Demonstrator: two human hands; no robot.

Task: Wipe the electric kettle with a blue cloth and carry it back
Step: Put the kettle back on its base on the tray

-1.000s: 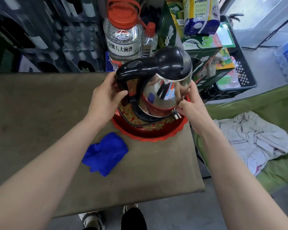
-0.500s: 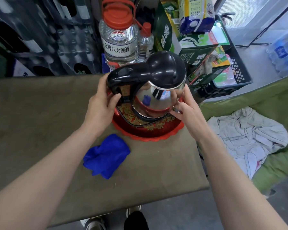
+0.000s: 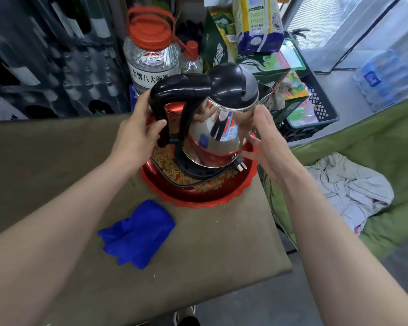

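The electric kettle (image 3: 222, 137), polished steel with a black lid and black handle, sits over its black base in the red patterned tray (image 3: 198, 198). My left hand (image 3: 137, 137) is closed around the handle on the kettle's left side. My right hand (image 3: 266, 142) is at the kettle's right wall with fingers spread, fingertips near the lower body; I cannot tell if they touch. The kettle's plug (image 3: 242, 166) lies at the base by that hand. The blue cloth (image 3: 137, 234) lies crumpled on the table in front of the tray, apart from both hands.
The brown table (image 3: 57, 161) ends just right of the tray. Behind it stand a large red-capped bottle (image 3: 151, 60), boxes and a black crate (image 3: 316, 109). To the right is a green covered surface with a pale crumpled garment (image 3: 349, 191).
My right hand's fingers have spread and eased off the steel body it was pressed against. My left hand keeps its grip on the handle. The cloth has not moved.
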